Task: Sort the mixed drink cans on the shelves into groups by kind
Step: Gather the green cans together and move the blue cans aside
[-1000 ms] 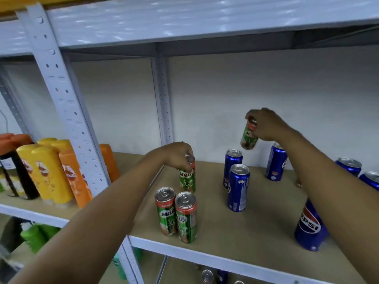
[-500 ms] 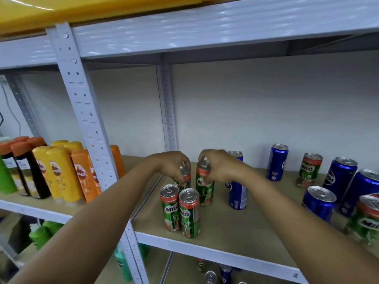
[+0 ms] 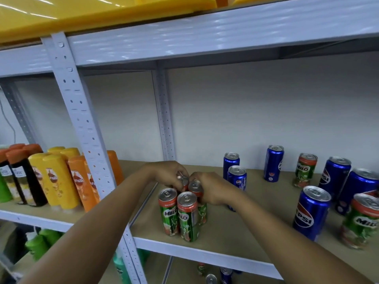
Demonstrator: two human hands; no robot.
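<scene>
Several green Milo cans stand in a tight cluster at the front left of the shelf board. My left hand grips the top of the back-left Milo can. My right hand grips the back-right Milo can beside it. Two more Milo cans stand in front, touching them. Blue Pepsi cans stand behind my right hand, at the back and at the right. Other Milo cans stand among them at the back and far right.
A white perforated upright separates this bay from shampoo bottles on the left. A rear post stands behind my hands. The upper shelf beam hangs overhead with a yellow bin on it. More cans sit on the shelf below.
My right hand carried a Milo can from the back of the shelf leftward and set it down next to the can under my left hand. The view shifted right and lower.
</scene>
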